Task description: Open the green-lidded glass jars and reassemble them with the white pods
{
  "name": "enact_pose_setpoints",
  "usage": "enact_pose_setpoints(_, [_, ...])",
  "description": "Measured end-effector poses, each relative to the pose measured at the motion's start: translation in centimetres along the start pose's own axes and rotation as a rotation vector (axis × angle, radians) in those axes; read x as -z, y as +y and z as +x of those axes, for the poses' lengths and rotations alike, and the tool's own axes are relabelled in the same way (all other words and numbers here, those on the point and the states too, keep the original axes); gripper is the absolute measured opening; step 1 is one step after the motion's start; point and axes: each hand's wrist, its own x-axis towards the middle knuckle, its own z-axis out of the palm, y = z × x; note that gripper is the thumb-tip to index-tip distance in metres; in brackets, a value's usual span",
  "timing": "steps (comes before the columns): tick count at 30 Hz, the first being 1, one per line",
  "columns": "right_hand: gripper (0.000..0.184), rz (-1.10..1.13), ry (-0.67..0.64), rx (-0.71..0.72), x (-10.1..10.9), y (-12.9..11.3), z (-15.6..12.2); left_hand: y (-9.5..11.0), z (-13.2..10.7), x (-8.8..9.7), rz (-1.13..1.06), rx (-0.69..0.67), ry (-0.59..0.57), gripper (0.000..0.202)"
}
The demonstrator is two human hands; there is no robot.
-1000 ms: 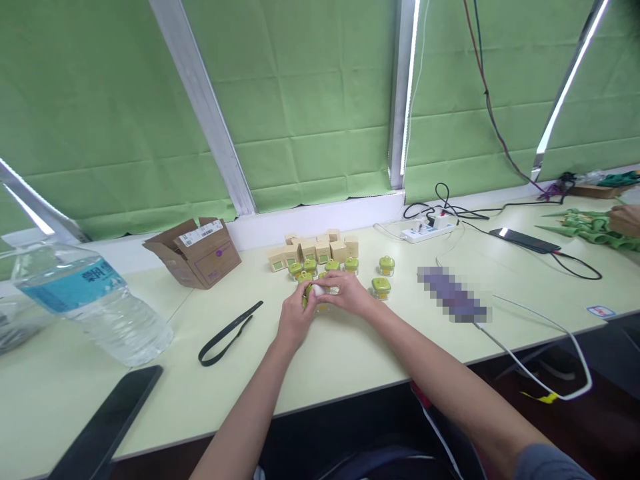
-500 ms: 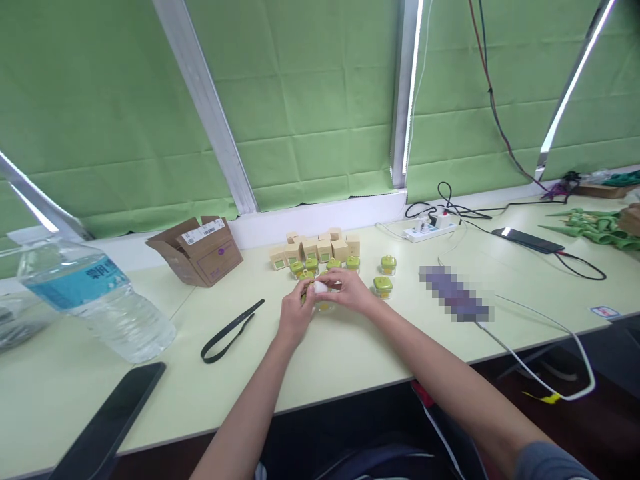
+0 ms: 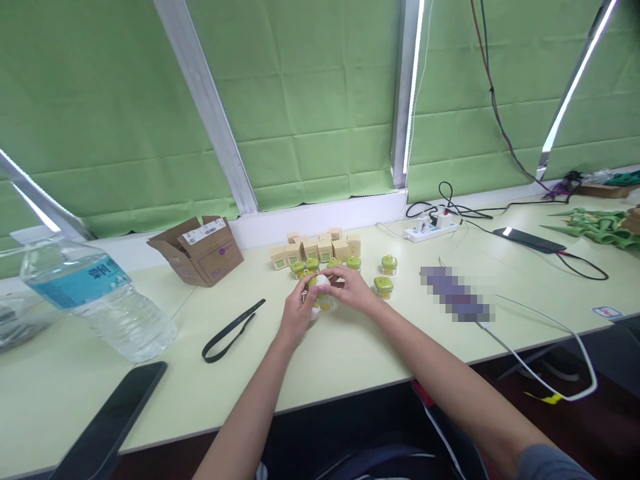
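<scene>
My left hand (image 3: 297, 312) is closed on a small green lid (image 3: 313, 281), its fingertips partly covering it. Right against that lid is a small white piece (image 3: 324, 281), pinched in my right hand (image 3: 349, 291). Another white bit (image 3: 315, 312) shows under the left fingers; what it belongs to is hidden. Below my hands a clear container (image 3: 327, 303) is partly visible. Small clear jars with green lids, such as the jar (image 3: 383, 287) and the jar (image 3: 389, 265), stand close by to the right; several more are just behind my fingers.
Several small beige boxes (image 3: 325, 249) are grouped behind the jars. An open cardboard box (image 3: 203, 253), a black strap (image 3: 227, 333), a big water bottle (image 3: 107, 300) and a black phone (image 3: 113, 420) lie to the left. On the right are a power strip (image 3: 431, 231) and cables.
The white piece has moved up slightly between my fingers. The green lid beside it now shows more, and a second white bit has come into sight beneath my left hand.
</scene>
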Motion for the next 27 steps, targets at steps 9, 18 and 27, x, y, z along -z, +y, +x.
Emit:
enact_pose_setpoints(9, [0.038, 0.055, 0.018, -0.023, 0.04, 0.12, 0.08, 0.61, -0.08, -0.14, -0.027, -0.034, -0.042, 0.052])
enact_pose_setpoints(18, [0.036, 0.056, 0.018, -0.002, 0.03, -0.16, 0.04, 0.54, -0.02, -0.15, -0.016, -0.048, -0.033, 0.049])
enact_pose_setpoints(27, [0.032, 0.018, 0.043, -0.002, 0.17, 0.05, -0.02, 0.81, 0.02, -0.15, 0.01, -0.03, -0.024, 0.05])
